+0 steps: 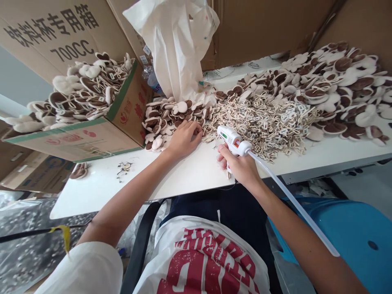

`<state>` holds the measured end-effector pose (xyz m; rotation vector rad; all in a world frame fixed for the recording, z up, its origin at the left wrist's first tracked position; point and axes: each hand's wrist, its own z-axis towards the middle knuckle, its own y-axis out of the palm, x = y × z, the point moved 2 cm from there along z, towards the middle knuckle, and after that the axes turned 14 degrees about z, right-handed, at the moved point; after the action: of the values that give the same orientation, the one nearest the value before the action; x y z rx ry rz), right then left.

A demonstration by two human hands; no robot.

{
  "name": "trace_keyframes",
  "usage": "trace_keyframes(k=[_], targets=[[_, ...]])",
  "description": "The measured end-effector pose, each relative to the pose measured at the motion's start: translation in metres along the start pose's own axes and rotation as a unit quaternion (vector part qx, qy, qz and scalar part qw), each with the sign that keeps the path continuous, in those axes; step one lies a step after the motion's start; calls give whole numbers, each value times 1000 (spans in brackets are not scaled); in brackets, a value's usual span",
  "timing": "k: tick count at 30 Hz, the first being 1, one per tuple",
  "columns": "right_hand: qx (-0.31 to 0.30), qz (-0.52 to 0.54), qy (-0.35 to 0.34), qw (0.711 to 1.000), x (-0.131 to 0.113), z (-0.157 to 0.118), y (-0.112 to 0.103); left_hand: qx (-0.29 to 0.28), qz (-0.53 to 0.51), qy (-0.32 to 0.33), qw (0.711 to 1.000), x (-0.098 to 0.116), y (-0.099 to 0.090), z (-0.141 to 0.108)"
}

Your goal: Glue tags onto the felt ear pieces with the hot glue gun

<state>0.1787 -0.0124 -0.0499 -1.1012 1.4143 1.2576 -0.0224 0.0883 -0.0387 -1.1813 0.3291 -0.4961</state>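
My right hand (241, 165) is wrapped round the handle of a white glue gun (228, 136), its nozzle end pointing up and left. A long translucent glue stick (294, 202) sticks out of its back and runs down over my right forearm. A small beige piece (228, 174) shows below that hand; what it is I cannot make out. My left hand (183, 139) lies palm down at the edge of a pile of brown and white plush pieces (163, 118), fingers bent and apart. To the right is a heap of beige cord loops with small labels (260, 118).
A cardboard box (76, 141) full of plush pieces stands at left. A larger plush heap (346, 85) covers the table's right end. Behind stands a white plastic bag (180, 49). Dark scraps (124, 167) lie on the white table (92, 192). A blue stool (346, 228) is at right.
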Motion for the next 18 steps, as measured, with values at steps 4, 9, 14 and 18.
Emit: trace_keyframes(k=[4, 9, 14, 18], targets=[[-2, 12, -5, 1000, 0, 0, 0, -2, -1, 3, 1000, 1, -1, 1], [-6, 15, -7, 1000, -1, 0, 0, -6, 3, 4, 1000, 2, 0, 1], [5, 26, 1, 1000, -1, 1, 0, -5, 5, -3, 1000, 2, 2, 1], [4, 37, -5, 999, 3, 4, -1, -8, 4, -5, 1000, 1, 4, 2]])
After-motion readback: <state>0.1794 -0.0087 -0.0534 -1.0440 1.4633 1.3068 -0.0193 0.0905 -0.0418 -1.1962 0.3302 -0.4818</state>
